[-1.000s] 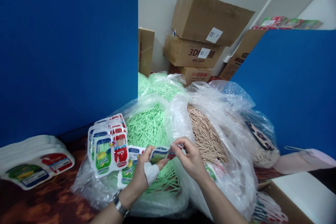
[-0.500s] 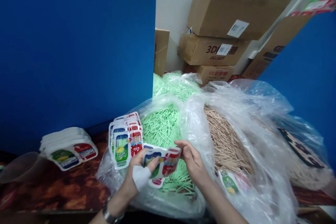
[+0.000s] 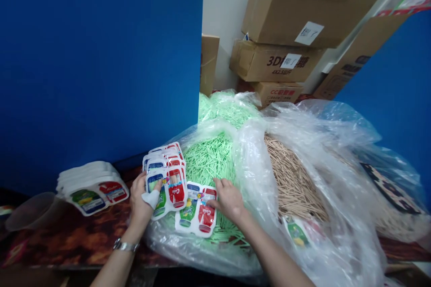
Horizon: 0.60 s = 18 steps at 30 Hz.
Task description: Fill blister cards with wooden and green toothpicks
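Note:
My left hand (image 3: 144,197), with a white bandage on the thumb and a watch on the wrist, grips the left edge of a fanned stack of printed packets (image 3: 166,175) filled with sticks. My right hand (image 3: 228,198) lies palm down with fingers spread on the green sticks (image 3: 210,159), its fingertips touching a single green-and-red packet (image 3: 197,210) that rests on the bag. Both sit on an open clear plastic bag (image 3: 198,251) of green sticks.
A second clear bag holds tan wooden sticks (image 3: 289,179) to the right. A pile of flat packets (image 3: 92,186) lies on the brown table at left, next to a clear cup (image 3: 25,210). Blue partitions (image 3: 97,63) stand left and right. Cardboard boxes (image 3: 296,13) are stacked behind.
The single packet held between both hands has been laid on the green sticks. My left hand moved left onto the fanned stack. My right hand opened and dropped onto the sticks.

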Tool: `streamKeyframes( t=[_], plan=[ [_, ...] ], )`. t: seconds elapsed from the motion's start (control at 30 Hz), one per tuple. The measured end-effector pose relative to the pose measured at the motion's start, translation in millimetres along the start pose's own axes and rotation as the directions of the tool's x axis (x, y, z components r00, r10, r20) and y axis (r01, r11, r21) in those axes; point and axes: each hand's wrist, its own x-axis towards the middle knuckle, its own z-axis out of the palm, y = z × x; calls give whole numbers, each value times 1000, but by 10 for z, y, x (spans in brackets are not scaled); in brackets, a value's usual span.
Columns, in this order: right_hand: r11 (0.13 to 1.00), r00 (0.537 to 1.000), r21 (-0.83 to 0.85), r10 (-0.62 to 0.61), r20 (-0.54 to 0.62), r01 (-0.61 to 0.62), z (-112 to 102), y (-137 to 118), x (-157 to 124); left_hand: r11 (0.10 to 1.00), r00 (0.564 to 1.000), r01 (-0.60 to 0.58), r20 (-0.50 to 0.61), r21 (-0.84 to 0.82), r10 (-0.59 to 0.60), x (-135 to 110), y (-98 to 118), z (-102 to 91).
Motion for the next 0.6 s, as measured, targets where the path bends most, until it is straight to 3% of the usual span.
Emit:
streamKeyframes(
  t=[0.3, 0.5, 0.6],
  plan=[
    [999, 1000, 42, -17, -5, 17, -30, 53, 35, 988, 1000, 6, 27, 151, -10, -67, 78, -74],
    [999, 998, 43, 30, -50, -28, -155, 80, -40, 981, 994, -100, 65, 167, 90, -92, 74, -147],
    [954, 990, 300, 45, -137, -2, -279, 161, -151, 961, 976, -217, 21, 170, 217, -201, 270, -204]
  ],
)
